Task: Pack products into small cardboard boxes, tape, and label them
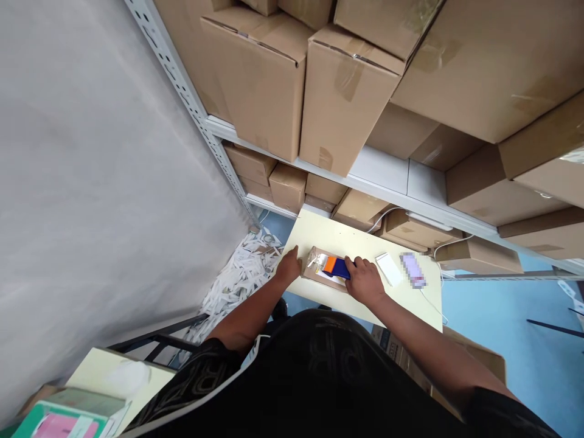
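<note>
A small brown cardboard box [310, 286] lies on the pale yellow table [314, 228], with shiny clear tape at its left end and a white patch on top. My left hand [288, 267] is at the box's left end, one digit sticking up and the others curled against the box, partly hidden. In my right hand [366, 281] is a blue-and-orange hand tool [337, 267], its orange end over the top of the box. Its exact kind is not clear. Right of that hand lie a white flat case [387, 269] and a blurred-out phone-like object [413, 270] with a cable.
Metal shelves [387, 182] full of cardboard cartons [351, 97] rise behind the table. A grey wall [114, 152] stands at left, with a heap of white paper strips [228, 292] on the floor. A second table [98, 371] holds a green box [34, 420] at lower left.
</note>
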The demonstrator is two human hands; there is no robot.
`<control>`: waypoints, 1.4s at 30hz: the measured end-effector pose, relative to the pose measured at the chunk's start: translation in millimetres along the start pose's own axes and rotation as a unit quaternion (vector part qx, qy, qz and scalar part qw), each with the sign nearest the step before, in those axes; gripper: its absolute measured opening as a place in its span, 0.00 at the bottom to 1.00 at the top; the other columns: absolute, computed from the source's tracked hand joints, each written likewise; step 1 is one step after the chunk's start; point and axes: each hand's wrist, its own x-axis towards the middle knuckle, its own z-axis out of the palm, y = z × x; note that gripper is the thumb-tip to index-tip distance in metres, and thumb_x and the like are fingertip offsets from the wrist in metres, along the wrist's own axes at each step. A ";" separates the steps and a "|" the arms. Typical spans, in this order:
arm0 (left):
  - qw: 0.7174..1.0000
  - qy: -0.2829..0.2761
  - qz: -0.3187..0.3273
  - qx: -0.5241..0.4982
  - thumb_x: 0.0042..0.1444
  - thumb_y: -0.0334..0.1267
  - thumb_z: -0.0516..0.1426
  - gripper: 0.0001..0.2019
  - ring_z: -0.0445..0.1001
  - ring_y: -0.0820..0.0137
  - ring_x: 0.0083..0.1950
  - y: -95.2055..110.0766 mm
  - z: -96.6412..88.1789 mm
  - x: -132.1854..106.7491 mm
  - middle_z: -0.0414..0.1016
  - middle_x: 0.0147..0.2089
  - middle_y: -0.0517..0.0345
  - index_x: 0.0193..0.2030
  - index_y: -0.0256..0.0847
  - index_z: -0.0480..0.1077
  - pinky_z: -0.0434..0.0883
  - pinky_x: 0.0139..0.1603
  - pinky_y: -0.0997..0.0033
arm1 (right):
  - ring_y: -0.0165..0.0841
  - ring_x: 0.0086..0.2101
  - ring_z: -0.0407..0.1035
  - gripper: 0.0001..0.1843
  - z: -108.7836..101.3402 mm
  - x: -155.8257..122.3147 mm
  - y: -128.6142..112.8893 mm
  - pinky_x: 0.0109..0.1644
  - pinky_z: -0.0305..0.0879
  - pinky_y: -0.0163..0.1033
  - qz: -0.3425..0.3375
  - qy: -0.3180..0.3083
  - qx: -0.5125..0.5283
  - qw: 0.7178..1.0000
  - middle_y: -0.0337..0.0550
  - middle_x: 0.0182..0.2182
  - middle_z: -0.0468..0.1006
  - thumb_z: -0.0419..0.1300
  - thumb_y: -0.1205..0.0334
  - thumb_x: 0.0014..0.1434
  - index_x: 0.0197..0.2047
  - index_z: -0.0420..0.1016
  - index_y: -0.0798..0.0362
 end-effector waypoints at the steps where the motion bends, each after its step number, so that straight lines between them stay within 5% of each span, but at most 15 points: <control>1: 0.999 -0.007 0.041 0.005 0.62 0.35 0.54 0.28 0.65 0.55 0.72 2.9 -5.7 -3.6 0.70 0.69 0.42 0.70 0.35 0.65 0.61 0.73 0.53 | 0.50 0.46 0.65 0.36 -0.2 1.2 0.4 0.51 0.58 0.50 0.001 -0.003 0.001 1.000 0.58 0.48 0.72 0.61 0.61 0.59 0.69 0.64 0.56; 6: 0.945 -0.102 0.300 0.076 0.58 0.45 0.60 0.39 0.43 0.52 0.81 24.0 -14.1 -27.5 0.50 0.79 0.42 0.75 0.37 0.58 0.43 0.79 0.47 | 0.50 0.48 0.65 0.37 -1.7 6.8 3.4 0.53 0.57 0.50 0.003 -0.019 0.014 1.000 0.58 0.50 0.73 0.62 0.60 0.59 0.70 0.62 0.54; 12: 0.945 -0.093 0.283 0.135 0.62 0.52 0.58 0.41 0.37 0.52 0.81 26.4 3.1 -32.8 0.44 0.80 0.36 0.77 0.36 0.51 0.40 0.78 0.45 | 0.50 0.48 0.66 0.37 -4.6 11.2 8.3 0.53 0.57 0.50 -0.019 -0.034 0.020 0.999 0.58 0.51 0.73 0.62 0.60 0.59 0.70 0.63 0.55; 18: 0.926 -0.086 0.312 0.193 0.64 0.54 0.56 0.42 0.37 0.53 0.81 22.6 0.3 -29.8 0.45 0.80 0.36 0.78 0.33 0.49 0.41 0.78 0.49 | 0.48 0.48 0.67 0.39 -4.9 -3.5 33.0 0.55 0.57 0.48 -0.034 -0.034 0.036 0.998 0.56 0.51 0.72 0.62 0.59 0.59 0.72 0.60 0.54; 32: 0.904 -0.070 0.320 0.273 0.66 0.55 0.53 0.42 0.37 0.54 0.81 23.8 0.5 -28.9 0.43 0.80 0.37 0.78 0.30 0.48 0.44 0.78 0.49 | 0.47 0.43 0.67 0.38 27.7 -114.4 172.9 0.52 0.63 0.50 -0.055 -0.028 0.005 0.998 0.55 0.45 0.73 0.56 0.58 0.61 0.73 0.59 0.58; 36: 0.908 -0.077 0.320 0.261 0.67 0.54 0.53 0.42 0.37 0.53 0.81 24.2 1.0 -28.6 0.43 0.80 0.37 0.78 0.30 0.46 0.45 0.78 0.49 | 0.49 0.45 0.68 0.36 45.8 -102.8 166.5 0.52 0.62 0.51 -0.040 -0.068 -0.008 0.997 0.58 0.47 0.74 0.58 0.57 0.62 0.72 0.62 0.57; 42: 0.921 -0.086 0.313 0.216 0.67 0.55 0.53 0.43 0.36 0.52 0.81 22.7 3.2 -27.2 0.42 0.80 0.37 0.79 0.31 0.43 0.46 0.77 0.47 | 0.52 0.47 0.71 0.35 80.3 -41.8 121.9 0.52 0.62 0.51 0.028 -0.149 0.061 0.987 0.60 0.50 0.75 0.63 0.55 0.59 0.68 0.67 0.53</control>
